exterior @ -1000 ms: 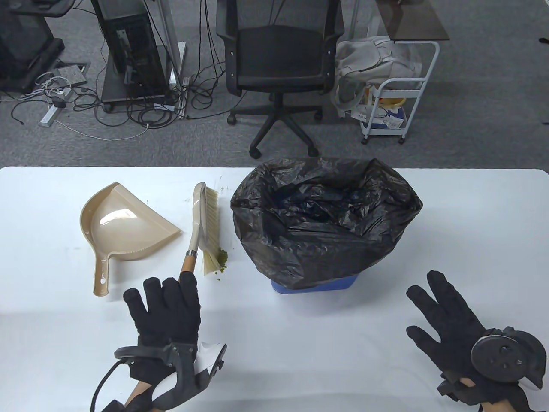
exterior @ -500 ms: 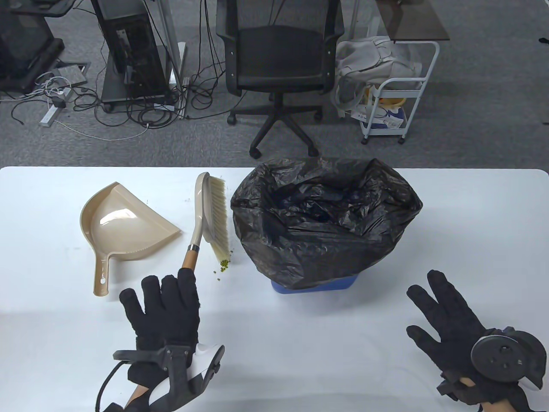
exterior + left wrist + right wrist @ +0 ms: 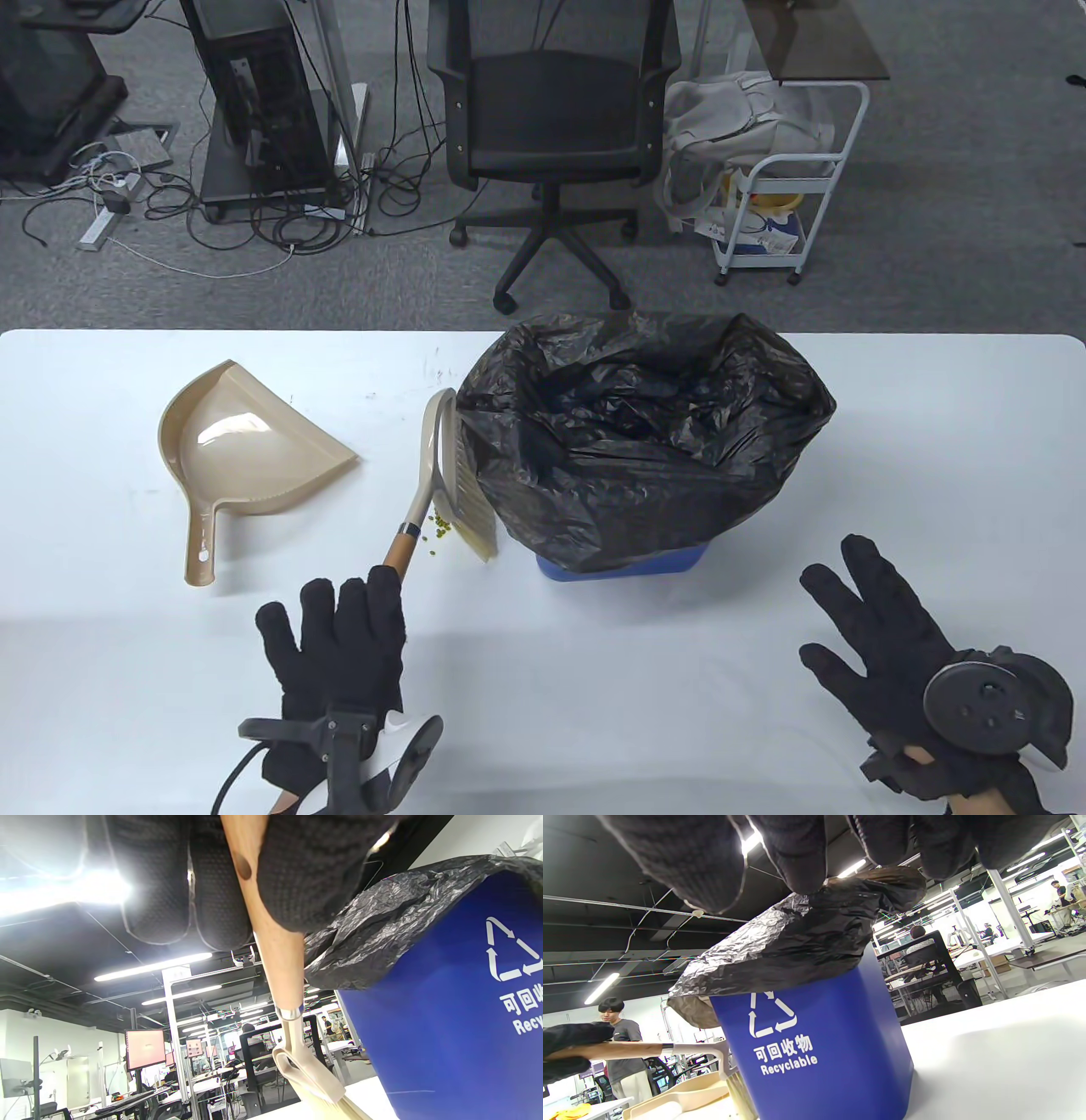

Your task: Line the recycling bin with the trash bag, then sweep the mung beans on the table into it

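A white table [image 3: 127, 611] stands before an office chair [image 3: 556, 127] on grey carpet; the brush [image 3: 441, 475] runs near-to-far, head far, against the lined recycling bin [image 3: 624, 564]. The left hand [image 3: 335, 654] grips its handle; the right hand [image 3: 891, 645] rests spread flat.

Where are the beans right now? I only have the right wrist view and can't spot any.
Observer: In the table view, a small clump of beans lies beside the brush bristles, just left of the bin.
Operator: Is the bag open on top?
Observer: Yes, the bag is spread wide over the rim, with its mouth open.
Operator: Anything in the dustpan yet?
Observer: No. The dustpan lies empty on the table, left of the brush, with no hand on it.
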{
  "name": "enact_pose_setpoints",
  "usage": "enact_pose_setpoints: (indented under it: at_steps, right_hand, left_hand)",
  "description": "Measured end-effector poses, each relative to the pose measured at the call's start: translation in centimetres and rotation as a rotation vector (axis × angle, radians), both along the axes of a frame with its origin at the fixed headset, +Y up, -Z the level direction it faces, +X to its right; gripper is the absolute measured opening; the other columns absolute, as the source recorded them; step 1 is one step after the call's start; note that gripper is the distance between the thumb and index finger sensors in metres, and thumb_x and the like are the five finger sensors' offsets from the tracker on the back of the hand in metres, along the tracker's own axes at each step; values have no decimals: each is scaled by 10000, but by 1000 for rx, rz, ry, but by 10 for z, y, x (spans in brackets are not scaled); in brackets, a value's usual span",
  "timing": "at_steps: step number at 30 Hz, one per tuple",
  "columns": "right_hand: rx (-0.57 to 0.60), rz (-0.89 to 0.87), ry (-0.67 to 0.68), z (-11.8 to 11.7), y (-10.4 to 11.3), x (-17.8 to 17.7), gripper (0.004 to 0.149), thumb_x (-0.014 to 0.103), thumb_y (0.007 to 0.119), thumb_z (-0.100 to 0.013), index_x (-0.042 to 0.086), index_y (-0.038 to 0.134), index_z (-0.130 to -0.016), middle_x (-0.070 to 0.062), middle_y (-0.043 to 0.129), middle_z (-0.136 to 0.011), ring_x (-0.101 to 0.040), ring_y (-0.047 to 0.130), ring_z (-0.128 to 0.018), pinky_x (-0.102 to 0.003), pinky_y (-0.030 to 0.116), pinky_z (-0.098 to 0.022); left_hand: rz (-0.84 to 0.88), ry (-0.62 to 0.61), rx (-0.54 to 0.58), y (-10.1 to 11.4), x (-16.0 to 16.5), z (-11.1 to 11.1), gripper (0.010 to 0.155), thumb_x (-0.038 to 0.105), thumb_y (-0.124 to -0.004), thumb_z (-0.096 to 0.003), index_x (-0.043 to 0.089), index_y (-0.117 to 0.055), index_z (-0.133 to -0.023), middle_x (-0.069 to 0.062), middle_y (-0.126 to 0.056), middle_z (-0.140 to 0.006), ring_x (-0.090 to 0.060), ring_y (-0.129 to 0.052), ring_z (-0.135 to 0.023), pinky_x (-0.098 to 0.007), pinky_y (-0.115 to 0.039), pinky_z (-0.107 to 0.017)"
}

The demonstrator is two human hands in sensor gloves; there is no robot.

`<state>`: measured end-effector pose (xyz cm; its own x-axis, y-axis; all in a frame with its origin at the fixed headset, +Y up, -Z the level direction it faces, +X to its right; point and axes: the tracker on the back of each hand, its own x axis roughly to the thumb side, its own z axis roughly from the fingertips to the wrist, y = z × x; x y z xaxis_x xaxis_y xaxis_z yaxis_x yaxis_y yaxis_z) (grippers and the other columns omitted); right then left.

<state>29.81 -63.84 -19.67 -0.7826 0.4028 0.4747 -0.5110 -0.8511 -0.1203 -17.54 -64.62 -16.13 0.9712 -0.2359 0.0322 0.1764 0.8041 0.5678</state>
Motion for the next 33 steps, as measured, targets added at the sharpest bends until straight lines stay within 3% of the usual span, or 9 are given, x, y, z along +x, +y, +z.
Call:
enact_pose_setpoints:
  at_steps: [14,24,33]
  right_hand:
    - [-10,17,-3,-2,-1,-6,738,465,769,-499,96,623,-1121,-416,425,-1117,-709,553,-927,-757,561,-604]
    - [-8,13,-7,-3,-1,-6,737,464,769,-498,97,624,-1120,-415,427,-1116,-709,553,-926,-758,561,-604]
    - [-7,12,-2,-2,-1,-5,735,463,770,-498,96,627,-1119,-416,426,-1116,-710,552,-926,-758,560,-604]
  left_hand:
    - [-3,64,21,-1,-36,10,589,218,-941,-440,79,-829,-1002,-216,-991,-849,-577,-971,-789,-877,-639,-584]
    - [-13,119,81,22,-53,18,584,216,-948,-438,85,-838,-996,-216,-989,-852,-578,-968,-793,-880,-632,-585]
    - [-77,127,49,7,-51,18,579,209,-957,-432,89,-850,-988,-221,-993,-847,-580,-971,-788,-880,-632,-584]
